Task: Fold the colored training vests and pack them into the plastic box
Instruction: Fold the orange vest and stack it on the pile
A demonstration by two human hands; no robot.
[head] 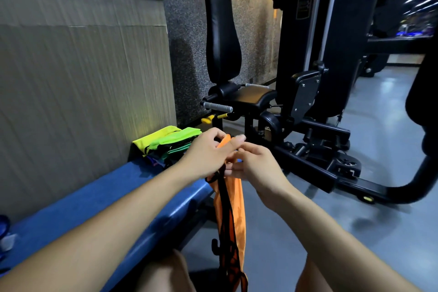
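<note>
Head view: 2 bare hands meet beside a blue padded bench. Left hand and right hand pinch an orange black-trimmed mesh vest hanging off the bench's edge. Yellow and green folded vests lie at the bench's far end, against a grey wall. Beyond the bench, a black gym machine stands on grey floor.

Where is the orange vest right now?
In the head view the orange vest hangs in the middle, gripped at its top by the left hand and right hand, just right of the blue bench.
</note>
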